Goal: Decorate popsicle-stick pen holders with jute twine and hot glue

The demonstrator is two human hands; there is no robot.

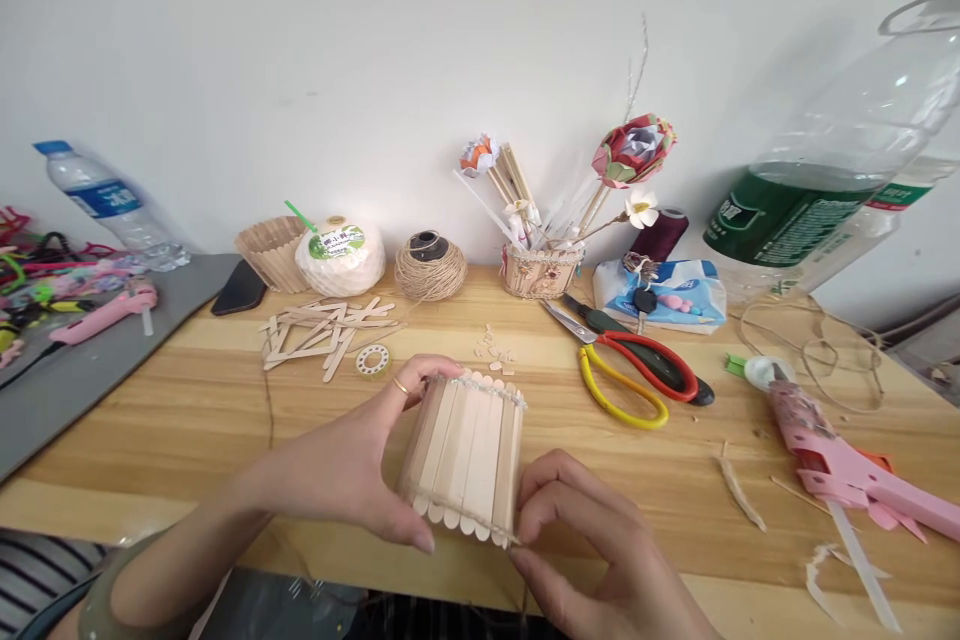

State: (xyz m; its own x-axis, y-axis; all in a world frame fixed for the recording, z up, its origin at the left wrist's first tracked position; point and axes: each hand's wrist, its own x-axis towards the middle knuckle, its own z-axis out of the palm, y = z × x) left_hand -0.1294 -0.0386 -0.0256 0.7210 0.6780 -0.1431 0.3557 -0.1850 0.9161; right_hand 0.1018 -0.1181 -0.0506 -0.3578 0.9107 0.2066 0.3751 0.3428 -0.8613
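Note:
A cup made of upright craft sticks tilts over the near part of the table, with a glittery band round its far rim and twine round the near end. My left hand grips it from the left, thumb by the near end and fingers behind the far rim. At the cup's lower right corner, my right hand pinches the twine between thumb and forefinger. Part of the twine hangs below that hand, mostly hidden.
Behind lie loose craft sticks, a tape roll, a twine ball and a flower basket. Scissors and a pink glue gun lie right. A large bottle leans at the back right.

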